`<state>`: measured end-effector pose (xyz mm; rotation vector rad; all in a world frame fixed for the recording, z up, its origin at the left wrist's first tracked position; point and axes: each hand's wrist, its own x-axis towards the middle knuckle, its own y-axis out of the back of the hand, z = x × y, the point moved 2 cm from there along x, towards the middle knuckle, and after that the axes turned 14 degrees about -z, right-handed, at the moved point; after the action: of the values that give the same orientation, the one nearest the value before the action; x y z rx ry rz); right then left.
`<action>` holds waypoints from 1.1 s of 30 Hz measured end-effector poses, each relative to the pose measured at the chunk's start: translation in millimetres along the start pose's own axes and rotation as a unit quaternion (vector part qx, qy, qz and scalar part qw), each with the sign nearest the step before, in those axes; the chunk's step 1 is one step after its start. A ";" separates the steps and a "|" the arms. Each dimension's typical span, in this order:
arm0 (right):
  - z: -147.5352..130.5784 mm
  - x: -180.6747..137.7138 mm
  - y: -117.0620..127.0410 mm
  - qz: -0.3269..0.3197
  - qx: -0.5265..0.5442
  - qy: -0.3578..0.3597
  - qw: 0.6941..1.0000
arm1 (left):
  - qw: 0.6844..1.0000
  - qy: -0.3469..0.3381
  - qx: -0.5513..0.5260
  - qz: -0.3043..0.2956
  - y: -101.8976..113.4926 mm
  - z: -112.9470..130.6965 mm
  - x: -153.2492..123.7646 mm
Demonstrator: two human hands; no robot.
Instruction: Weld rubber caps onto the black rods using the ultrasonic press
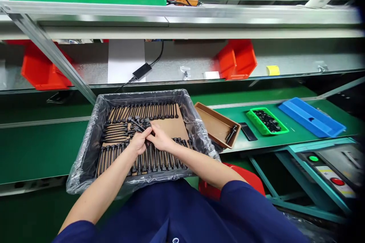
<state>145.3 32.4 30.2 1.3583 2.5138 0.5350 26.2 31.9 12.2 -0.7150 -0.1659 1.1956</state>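
Observation:
Both of my hands meet over a plastic-lined tray in front of me. My left hand is closed around several black rod-like parts with knobbed heads, which stick out up and to the left. Beside it, touching, my right hand has its fingers pinched at the same bunch; the exact grip is hidden. Inside the tray, similar black rod-like parts lie in rows along the back, left and front. Bare brown cardboard shows between the rows.
Right of the tray are a brown bin with a few black parts, a black phone-like slab, a green bin of small black pieces and a blue tray. Red bins sit on the shelf. A red stool stands below.

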 end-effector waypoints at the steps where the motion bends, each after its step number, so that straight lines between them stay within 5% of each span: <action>1: 0.6 2.0 -4.6 0.027 -0.003 -0.009 1.000 | 1.000 0.005 -0.005 0.000 4.1 2.0 -1.1; 4: 2.2 7.6 -12.4 0.087 0.012 -0.031 0.996 | 1.000 0.027 0.004 0.005 16.3 6.2 -3.9; 7: 6.7 12.8 -18.1 0.053 0.130 -0.062 0.988 | 0.999 0.048 0.010 0.024 29.2 6.6 -5.5; 10: 13.9 16.0 -24.0 0.009 0.283 -0.091 0.955 | 0.996 0.078 -0.002 0.040 39.2 3.6 -4.6; 14: 24.5 17.0 -23.7 0.047 0.395 -0.145 0.906 | 0.994 0.095 0.010 0.043 43.8 0.9 -0.3; 21: 31.4 19.4 -22.4 -0.006 0.385 -0.134 0.913 | 0.992 0.117 0.019 0.031 45.5 0.3 2.4; 28: 45.3 24.2 -28.2 0.044 0.437 -0.136 0.888 | 0.991 0.127 -0.026 0.043 44.9 -2.6 11.2; 33: 61.4 31.0 7.9 0.152 0.484 -0.130 0.852 | 0.988 0.100 -0.043 0.109 52.6 4.3 20.2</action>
<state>157.2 75.1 -23.0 1.9554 2.3703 -0.9759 -9.6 61.1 -20.3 -0.9415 0.0291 1.3215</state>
